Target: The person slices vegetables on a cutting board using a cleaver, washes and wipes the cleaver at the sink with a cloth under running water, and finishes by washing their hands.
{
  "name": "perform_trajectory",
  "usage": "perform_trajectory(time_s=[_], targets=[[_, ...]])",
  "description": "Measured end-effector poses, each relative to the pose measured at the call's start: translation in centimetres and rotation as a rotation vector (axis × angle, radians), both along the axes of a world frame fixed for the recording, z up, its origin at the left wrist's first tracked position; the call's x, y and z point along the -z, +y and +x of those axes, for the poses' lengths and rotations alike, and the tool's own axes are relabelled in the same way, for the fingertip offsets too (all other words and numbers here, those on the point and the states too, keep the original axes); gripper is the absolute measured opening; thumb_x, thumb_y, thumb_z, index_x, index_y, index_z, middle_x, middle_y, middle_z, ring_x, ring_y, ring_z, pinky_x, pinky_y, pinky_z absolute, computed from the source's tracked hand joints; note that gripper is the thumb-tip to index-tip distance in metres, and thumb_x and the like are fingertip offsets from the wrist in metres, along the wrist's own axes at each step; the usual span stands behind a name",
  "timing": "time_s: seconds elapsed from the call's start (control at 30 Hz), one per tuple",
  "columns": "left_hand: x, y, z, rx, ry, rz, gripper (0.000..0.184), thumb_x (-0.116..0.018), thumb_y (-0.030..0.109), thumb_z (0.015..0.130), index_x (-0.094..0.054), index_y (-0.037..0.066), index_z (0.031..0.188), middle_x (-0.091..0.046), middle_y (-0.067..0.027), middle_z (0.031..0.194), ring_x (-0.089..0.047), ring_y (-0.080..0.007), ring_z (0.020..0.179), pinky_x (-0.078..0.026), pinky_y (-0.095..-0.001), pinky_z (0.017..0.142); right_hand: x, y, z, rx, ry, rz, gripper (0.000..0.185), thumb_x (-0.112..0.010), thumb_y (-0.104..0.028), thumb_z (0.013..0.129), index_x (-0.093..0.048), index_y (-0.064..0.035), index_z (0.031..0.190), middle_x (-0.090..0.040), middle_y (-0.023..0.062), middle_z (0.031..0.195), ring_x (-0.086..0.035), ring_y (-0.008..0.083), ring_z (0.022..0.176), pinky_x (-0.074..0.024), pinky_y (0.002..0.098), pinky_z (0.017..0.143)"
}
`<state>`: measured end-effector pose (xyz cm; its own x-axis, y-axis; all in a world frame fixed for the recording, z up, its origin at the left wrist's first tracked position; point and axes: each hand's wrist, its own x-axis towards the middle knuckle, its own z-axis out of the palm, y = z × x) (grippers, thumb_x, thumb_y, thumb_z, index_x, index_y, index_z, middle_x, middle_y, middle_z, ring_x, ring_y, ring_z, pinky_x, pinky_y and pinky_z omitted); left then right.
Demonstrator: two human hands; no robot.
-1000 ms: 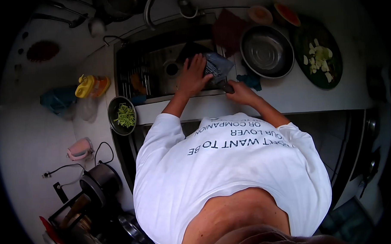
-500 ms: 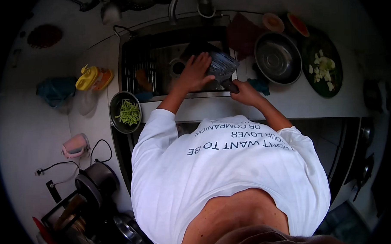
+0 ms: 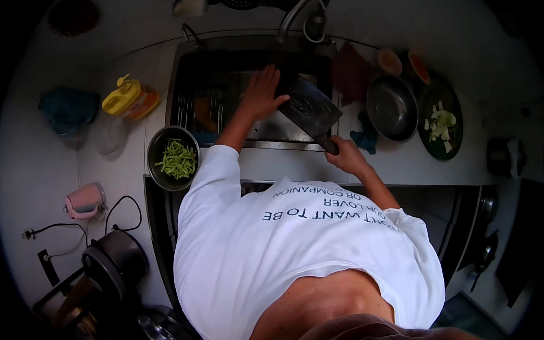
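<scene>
1 broad knife [image 3: 310,108] slants over the right half of the sink [image 3: 283,145], its blade streaked and its handle crossing the near rim by the right corner. The person's right grip [image 3: 347,155] is clenched on that handle. The left grip [image 3: 262,93] is released, fingers stretched toward the sink's far edge and thumb out beside the blade's far end; whether the thumb touches the metal cannot be told.

On the worktop [image 3: 272,164], a bowl [image 3: 156,151] of cut green pieces [image 3: 179,160] stands by the sink's near left corner. A yellow bottle [image 3: 123,102] is farther back, left of the sink. Past the sink's right edge lie a dark red cloth [image 3: 349,74] toward the back and a blue-green cloth [image 3: 364,134] toward the front edge. Right of these comes a metal bowl [image 3: 393,109], then a dark green plate [image 3: 430,143] bearing white pieces [image 3: 443,125]. The tap [image 3: 295,14] arches at the sink's far edge.
</scene>
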<state>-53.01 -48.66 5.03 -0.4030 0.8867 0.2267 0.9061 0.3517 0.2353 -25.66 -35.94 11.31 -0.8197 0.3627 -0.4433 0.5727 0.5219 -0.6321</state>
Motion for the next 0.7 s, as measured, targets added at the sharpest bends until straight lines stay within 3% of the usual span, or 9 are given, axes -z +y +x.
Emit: perform_trajectory(time_s=[0.1, 0.2, 0.3, 0.43, 0.5, 0.53, 0.63, 0.7], targets=[[-2.4, -1.0, 4.2, 0.053, -0.001, -0.123, 0.072, -0.042, 0.049, 0.089, -0.027, 0.001, 0.139, -0.023, -0.0132, 0.148, -0.018, -0.0242, 0.138, -0.01, -0.0432, 0.112, 0.0, -0.2, -0.6, 0.036, 0.036, -0.042, 0.038, -0.063, -0.02, 0.071, -0.057, 0.0006, 0.102, -0.062, 0.0243, 0.079, -0.062, 0.0369, 0.073, -0.0475, 0.0392, 0.067], [-2.5, -1.1, 9.1, 0.3, -0.082, -0.087, 0.07, -0.043, 0.05, 0.088, -0.031, 0.003, 0.139, -0.026, -0.012, 0.147, -0.019, -0.0232, 0.138, -0.01, -0.043, 0.112, -0.2, -0.6, -1.6, 0.029, 0.058, 0.024, 0.04, -0.063, -0.019, 0.07, -0.056, 0.0026, 0.103, -0.062, 0.0248, 0.08, -0.062, 0.0373, 0.073, -0.0477, 0.039, 0.067], [-2.5, 0.1, 9.2, 0.37, -0.131, -0.02, 0.067, -0.042, 0.049, 0.088, -0.033, 0.005, 0.138, -0.03, -0.0104, 0.145, -0.02, -0.0223, 0.137, -0.01, -0.043, 0.112, 0.5, -0.4, -1.8, -0.013, 0.084, -0.024, 0.042, -0.064, -0.019, 0.07, -0.054, 0.0042, 0.104, -0.062, 0.0246, 0.081, -0.063, 0.0354, 0.073, -0.0478, 0.0373, 0.067], [-2.1, 0.2, 3.2, 0.007, 0.005, -0.022, 0.062, -0.039, 0.045, 0.091, -0.031, 0.006, 0.139, -0.029, -0.0121, 0.146, -0.021, -0.0243, 0.137, -0.012, -0.0425, 0.111, -1.3, -0.3, -2.0, -0.024, 0.047, -0.116, 0.04, -0.064, -0.018, 0.072, -0.054, 0.0039, 0.104, -0.06, 0.018, 0.071, -0.06, 0.0247, 0.059, -0.0465, 0.0334, 0.057], [-1.3, -0.6, 0.6, -0.138, -0.195, 0.264, 0.062, -0.035, 0.045, 0.094, -0.03, 0.003, 0.139, -0.028, -0.0154, 0.145, -0.019, -0.0272, 0.137, -0.012, -0.042, 0.111, -1.9, -0.3, -1.6, -0.002, 0.065, -0.194, 0.037, -0.064, -0.016, 0.073, -0.054, 0.0032, 0.103, -0.057, 0.013, 0.066, -0.057, 0.0178, 0.053, -0.0443, 0.0308, 0.051], [-0.9, -0.7, 0.2, -0.206, -0.298, 0.408, 0.062, -0.033, 0.044, 0.095, -0.029, 0.002, 0.139, -0.028, -0.0171, 0.145, -0.019, -0.0287, 0.137, -0.012, -0.0418, 0.111, -2.3, -0.2, -1.4, 0.037, 0.021, -0.364, 0.031, -0.06, -0.013, 0.077, -0.051, 0.0001, 0.103, -0.052, 0.0051, 0.062, -0.049, 0.0111, 0.046, -0.0388, 0.0269, 0.043], [-1.4, -0.2, 1.2, -0.156, -0.786, 0.858, 0.06, -0.028, 0.041, 0.097, -0.024, 0.0, 0.141, -0.024, -0.0188, 0.146, -0.016, -0.0309, 0.138, -0.011, -0.0389, 0.111, -1.5, -0.2, -0.6, 0.179, 0.11, -0.89, 0.026, -0.058, -0.015, 0.083, -0.046, -0.0038, 0.103, -0.046, -0.0003, 0.062, -0.044, 0.0083, 0.043, -0.0359, 0.0244, 0.041], [-0.7, 1.3, 3.0, -0.103, -0.757, 0.854, 0.059, -0.029, 0.039, 0.097, -0.021, 0.001, 0.142, -0.019, -0.0179, 0.148, -0.014, -0.0306, 0.139, -0.011, -0.0385, 0.111, -1.0, -0.2, -0.5, 0.223, 0.18, -1.332, 0.023, -0.056, -0.016, 0.086, -0.045, -0.0051, 0.102, -0.043, -0.0024, 0.062, -0.041, 0.0065, 0.042, -0.0357, 0.0227, 0.04]])
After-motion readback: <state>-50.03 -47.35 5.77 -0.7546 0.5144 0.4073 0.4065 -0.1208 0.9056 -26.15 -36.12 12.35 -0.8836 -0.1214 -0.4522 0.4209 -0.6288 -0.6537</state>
